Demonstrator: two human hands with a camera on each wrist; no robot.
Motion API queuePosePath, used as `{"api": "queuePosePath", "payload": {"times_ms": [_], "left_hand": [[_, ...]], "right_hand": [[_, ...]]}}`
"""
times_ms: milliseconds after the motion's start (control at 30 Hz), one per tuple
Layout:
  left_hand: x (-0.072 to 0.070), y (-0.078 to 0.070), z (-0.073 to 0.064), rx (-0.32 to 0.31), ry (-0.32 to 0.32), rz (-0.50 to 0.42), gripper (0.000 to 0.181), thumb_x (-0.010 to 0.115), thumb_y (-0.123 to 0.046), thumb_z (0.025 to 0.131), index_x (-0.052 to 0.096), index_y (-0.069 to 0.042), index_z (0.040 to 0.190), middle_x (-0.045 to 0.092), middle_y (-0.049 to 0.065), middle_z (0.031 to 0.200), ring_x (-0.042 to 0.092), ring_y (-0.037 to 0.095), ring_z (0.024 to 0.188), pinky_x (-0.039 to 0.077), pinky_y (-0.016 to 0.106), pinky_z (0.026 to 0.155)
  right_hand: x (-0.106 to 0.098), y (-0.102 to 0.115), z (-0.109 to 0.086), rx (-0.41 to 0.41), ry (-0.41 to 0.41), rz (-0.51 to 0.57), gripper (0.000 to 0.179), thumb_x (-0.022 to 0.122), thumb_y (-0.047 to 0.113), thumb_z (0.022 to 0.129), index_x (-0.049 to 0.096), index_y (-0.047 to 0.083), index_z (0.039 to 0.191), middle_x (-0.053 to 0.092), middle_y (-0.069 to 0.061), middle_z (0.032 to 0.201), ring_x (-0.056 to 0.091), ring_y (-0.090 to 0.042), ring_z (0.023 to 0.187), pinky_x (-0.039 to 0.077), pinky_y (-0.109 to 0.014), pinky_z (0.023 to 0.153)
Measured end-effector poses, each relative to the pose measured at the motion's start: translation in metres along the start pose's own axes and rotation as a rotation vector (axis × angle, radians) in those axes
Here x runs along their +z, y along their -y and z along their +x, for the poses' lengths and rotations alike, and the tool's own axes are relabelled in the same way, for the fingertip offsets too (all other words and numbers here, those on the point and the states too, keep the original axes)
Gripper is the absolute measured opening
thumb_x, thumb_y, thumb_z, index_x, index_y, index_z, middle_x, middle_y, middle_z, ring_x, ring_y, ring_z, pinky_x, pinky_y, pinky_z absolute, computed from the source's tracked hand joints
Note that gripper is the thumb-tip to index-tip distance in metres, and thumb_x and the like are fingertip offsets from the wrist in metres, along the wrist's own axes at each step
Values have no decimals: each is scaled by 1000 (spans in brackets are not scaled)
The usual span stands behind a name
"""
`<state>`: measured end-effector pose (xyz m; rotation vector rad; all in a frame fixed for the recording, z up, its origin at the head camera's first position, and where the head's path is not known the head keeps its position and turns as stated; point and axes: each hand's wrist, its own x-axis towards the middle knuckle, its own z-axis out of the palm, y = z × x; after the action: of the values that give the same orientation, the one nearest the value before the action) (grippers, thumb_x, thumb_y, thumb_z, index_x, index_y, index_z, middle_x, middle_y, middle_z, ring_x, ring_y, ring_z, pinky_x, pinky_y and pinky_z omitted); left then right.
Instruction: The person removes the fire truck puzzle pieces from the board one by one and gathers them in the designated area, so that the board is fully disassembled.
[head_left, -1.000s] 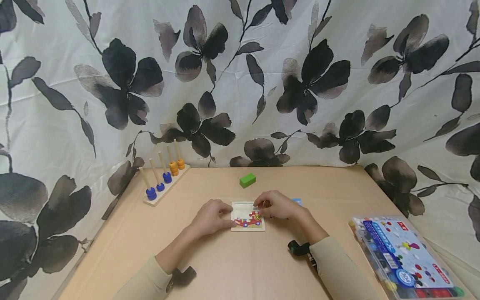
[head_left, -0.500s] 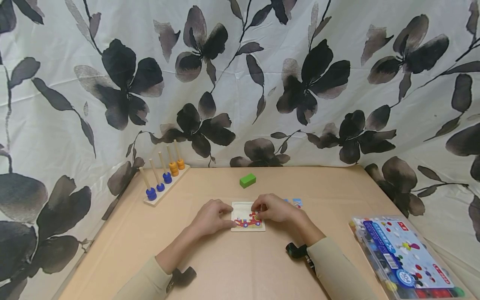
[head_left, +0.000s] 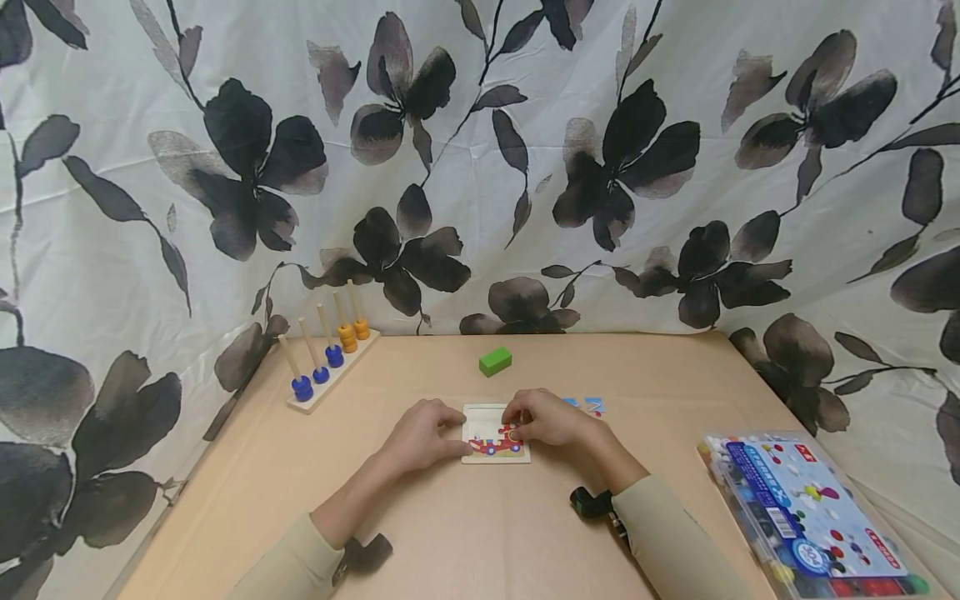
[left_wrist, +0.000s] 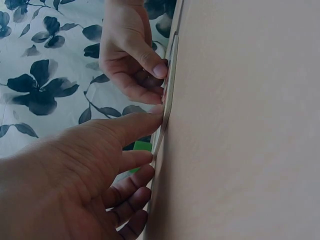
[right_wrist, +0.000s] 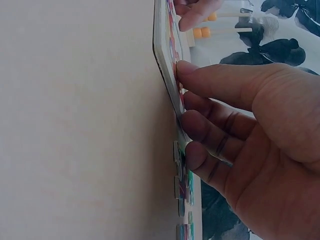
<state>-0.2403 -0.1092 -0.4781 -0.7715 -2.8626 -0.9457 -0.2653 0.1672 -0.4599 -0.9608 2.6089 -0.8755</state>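
A small wooden puzzle board [head_left: 491, 435] with a red vehicle picture lies flat on the table in front of me. My left hand [head_left: 427, 435] rests at its left edge, with straight fingers and thumb [left_wrist: 145, 120] steadying the board [left_wrist: 168, 100]. My right hand [head_left: 536, 421] is over the board's right part. Its thumb [right_wrist: 187, 70] and curled fingertips pinch a small puzzle piece against the board [right_wrist: 164, 50]; the piece itself is mostly hidden by the fingers. Several loose blue puzzle pieces [head_left: 588, 406] lie just right of that hand, also seen edge-on as pieces [right_wrist: 182, 192].
A green block [head_left: 495, 361] sits behind the board. A wooden bead rack [head_left: 326, 360] with blue and orange beads stands at the back left. A clear plastic box [head_left: 806, 512] of coloured parts lies at the front right. A flowered cloth hangs round the table.
My right hand has moved left from beside the loose pieces onto the board's right part and stays there. The left hand and board have not moved.
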Motion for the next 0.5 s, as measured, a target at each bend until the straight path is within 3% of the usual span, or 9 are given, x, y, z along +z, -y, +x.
{"api": "queuePosePath", "payload": {"times_ms": [500], "left_hand": [[-1,-1,-1,-7,1,-3,46,92,-39,76,81,-13,112,75,-1,104,61,17,100,50,41,90]], "right_hand": [[1,-1,2,-12,-14,-1,16,80,8,90,71,12,102,65,0,92,58,-15,84,48,-26,77]]}}
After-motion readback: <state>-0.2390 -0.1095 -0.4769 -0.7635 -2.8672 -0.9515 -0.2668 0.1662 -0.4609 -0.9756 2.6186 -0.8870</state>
